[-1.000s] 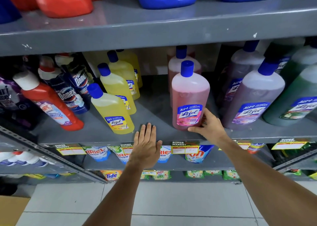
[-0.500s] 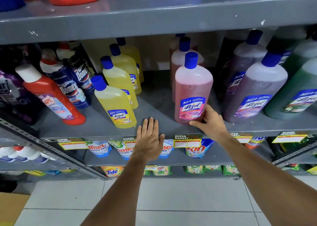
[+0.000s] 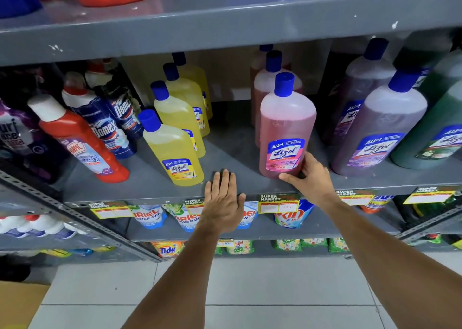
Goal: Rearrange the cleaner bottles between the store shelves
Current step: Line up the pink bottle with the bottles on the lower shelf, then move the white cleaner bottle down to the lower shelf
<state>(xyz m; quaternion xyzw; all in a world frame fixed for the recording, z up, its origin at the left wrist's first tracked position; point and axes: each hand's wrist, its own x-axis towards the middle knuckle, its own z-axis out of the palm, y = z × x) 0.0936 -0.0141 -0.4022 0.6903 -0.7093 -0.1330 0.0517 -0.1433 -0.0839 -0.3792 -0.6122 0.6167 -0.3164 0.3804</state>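
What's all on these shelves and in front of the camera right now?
Pink Lizol bottles: three, blue caps, middle shelf centre.
Yellow Lizol bottles: four, blue caps, left of centre.
Purple Lizol bottles: two, right.
Green bottles: two, far right.
Domex bottles: two, dark blue, left.
Red Harpic bottle: one, white cap, left.
Detergent pouches: several, lower shelf.
Left hand: flat on the shelf edge.
Right hand: at the front pink bottle's base.
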